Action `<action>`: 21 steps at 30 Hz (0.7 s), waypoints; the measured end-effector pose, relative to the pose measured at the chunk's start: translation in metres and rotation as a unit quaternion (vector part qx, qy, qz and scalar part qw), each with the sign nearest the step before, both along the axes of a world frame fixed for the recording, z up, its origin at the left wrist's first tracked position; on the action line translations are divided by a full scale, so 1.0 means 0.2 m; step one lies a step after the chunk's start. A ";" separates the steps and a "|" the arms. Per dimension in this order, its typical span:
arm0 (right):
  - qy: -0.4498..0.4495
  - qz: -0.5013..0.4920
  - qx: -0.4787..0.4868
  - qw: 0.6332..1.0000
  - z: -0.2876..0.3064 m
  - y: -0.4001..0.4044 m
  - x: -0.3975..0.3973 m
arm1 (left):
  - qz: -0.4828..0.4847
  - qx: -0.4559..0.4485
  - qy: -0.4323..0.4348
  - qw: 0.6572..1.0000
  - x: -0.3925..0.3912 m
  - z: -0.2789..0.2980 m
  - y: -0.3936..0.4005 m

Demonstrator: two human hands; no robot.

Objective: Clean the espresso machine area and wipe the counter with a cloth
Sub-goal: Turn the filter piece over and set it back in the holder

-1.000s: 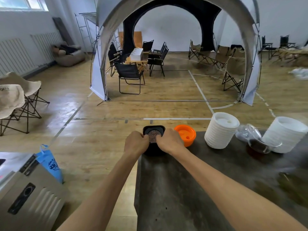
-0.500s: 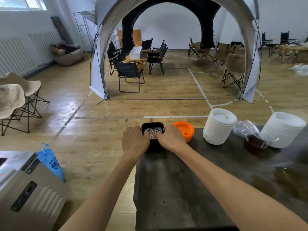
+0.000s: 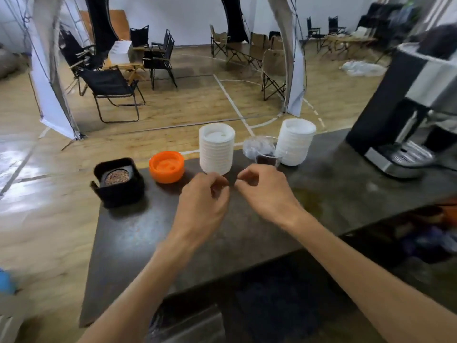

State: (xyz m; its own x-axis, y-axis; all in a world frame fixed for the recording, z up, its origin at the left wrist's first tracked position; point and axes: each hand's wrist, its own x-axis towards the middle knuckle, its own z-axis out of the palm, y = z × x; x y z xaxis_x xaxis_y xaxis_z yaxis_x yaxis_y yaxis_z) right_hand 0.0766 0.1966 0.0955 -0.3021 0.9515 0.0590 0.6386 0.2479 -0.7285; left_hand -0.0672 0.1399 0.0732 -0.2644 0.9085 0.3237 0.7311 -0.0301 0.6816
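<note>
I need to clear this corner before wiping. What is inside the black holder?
The black holder holds a round disc with a brown woven-looking face, leaning upright. Whether more sit behind it is hidden by the holder's walls.

No text, label, brand, number or sign can be read anywhere in the view. The espresso machine (image 3: 405, 107) at the right end of the worktop (image 3: 153, 233) shows only plain black and metal faces, and motion blur softens them. The two stacks of white lids (image 3: 216, 148), the orange lid (image 3: 167, 166) and the black holder (image 3: 117, 181) left of the machine carry no visible print. The white lines on the wooden floor (image 3: 173, 105) beyond are court markings, not writing.
</note>
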 end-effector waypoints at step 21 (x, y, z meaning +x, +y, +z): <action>-0.105 -0.177 -0.308 0.929 -1.31 0.06 1.90 | -0.101 -0.439 -0.026 0.892 1.76 -1.21 0.27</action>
State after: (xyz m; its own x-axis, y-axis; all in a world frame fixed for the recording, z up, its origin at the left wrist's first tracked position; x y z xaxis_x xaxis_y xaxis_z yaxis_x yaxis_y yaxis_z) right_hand 0.4575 0.2093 -0.1656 0.0923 0.8274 -0.5540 0.7454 -0.4263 -0.5124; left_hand 0.2840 0.1948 -0.1694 -0.0604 0.8365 -0.5446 0.7375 0.4051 0.5404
